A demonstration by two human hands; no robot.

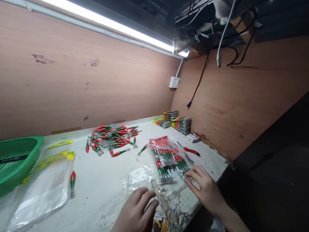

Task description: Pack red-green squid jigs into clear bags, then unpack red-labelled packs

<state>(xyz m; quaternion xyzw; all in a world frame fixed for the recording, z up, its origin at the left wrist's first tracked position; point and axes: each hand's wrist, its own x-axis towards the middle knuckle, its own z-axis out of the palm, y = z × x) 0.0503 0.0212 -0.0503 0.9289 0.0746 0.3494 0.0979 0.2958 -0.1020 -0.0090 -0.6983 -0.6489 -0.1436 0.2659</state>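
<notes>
Two bare hands, one green basket (36, 154), one pair of red-handled pliers (191, 151) and one small white box (193, 138) are counted. At least three red-topped packets (166, 158) of red-and-green pieces are seen, overlapped near the right hand (206, 185); an exact count is blocked by the overlap. Three piles of yellow-tagged packets (182, 125) are made out in the far corner. The heap of loose pieces (113, 138) is too jumbled to be counted; one single piece (72, 183) is set apart beside the clear yellow-topped bags (47, 187) at left, another (142, 149) between heap and packets. A crumpled clear sheet (140, 177) is laid between the left hand (138, 209) and the heap. The pliers are partly hidden by the packets. The worn bench (96, 183) is lit by a tube light (108, 22). Left fingers are half bent and slightly parted, nothing seen held. Right thumb and fingers are parted just beside the nearest packet; nothing is seen gripped, contact cannot be told.
</notes>
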